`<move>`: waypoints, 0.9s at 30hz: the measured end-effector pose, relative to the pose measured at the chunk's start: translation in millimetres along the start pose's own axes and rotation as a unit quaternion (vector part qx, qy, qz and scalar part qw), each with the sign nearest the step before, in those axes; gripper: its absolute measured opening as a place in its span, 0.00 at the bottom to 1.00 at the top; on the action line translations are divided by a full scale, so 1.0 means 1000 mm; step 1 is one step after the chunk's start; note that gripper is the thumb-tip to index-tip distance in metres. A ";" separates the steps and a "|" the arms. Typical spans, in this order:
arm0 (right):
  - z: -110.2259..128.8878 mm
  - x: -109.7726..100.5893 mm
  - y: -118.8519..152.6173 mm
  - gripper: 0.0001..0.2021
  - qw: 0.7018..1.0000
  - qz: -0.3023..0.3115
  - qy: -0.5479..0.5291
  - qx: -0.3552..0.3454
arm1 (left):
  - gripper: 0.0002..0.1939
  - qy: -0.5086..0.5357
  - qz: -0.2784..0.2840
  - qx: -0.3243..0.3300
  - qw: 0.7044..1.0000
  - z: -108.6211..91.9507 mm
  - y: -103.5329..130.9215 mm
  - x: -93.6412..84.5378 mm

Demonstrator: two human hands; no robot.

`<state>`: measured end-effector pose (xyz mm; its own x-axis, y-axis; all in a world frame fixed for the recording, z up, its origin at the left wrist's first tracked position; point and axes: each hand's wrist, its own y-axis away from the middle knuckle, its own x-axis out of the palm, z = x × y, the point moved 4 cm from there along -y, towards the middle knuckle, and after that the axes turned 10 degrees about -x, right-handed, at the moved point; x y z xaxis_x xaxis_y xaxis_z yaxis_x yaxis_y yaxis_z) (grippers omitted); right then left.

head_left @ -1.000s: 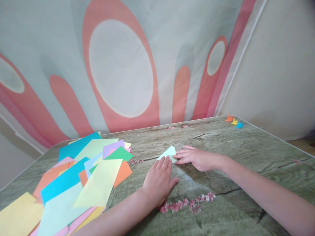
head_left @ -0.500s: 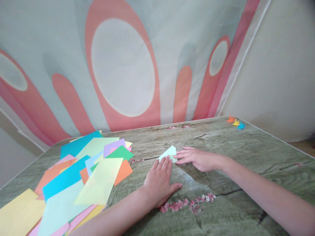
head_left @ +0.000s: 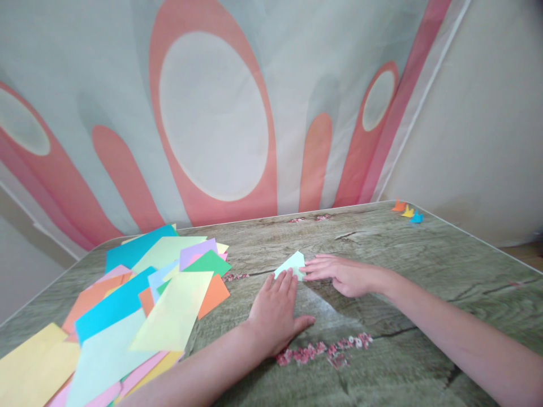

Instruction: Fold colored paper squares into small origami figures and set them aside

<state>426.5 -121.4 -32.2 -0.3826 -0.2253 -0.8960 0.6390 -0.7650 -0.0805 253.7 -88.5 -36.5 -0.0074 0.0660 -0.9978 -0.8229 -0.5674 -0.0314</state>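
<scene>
A small folded piece of pale green paper (head_left: 292,263) lies on the wood-patterned table (head_left: 365,232). My left hand (head_left: 275,311) rests flat with its fingertips on the paper's near edge, its thumb spread out to the right. From the right, my right hand (head_left: 335,272) reaches in, fingers stretched, and its fingertips touch the paper's right edge. Part of the paper's near side is hidden under my fingers.
Many coloured paper sheets (head_left: 169,316) lie overlapped on the left side of the table. Small folded paper figures, orange (head_left: 399,206), yellow (head_left: 408,211) and blue (head_left: 416,217), stand at the back right corner. A patterned curtain (head_left: 288,85) hangs behind.
</scene>
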 end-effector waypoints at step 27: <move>0.004 0.013 -0.013 0.25 0.986 -0.070 0.149 -0.022 | 0.31 0.061 -0.021 0.070 0.995 0.038 -0.021 0.001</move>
<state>410.5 -117.1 -41.4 -0.2608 0.0733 -0.9626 0.6238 -0.7482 -0.2260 249.4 -45.5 -34.5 0.0912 -0.0183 -0.9957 -0.8925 -0.4449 -0.0735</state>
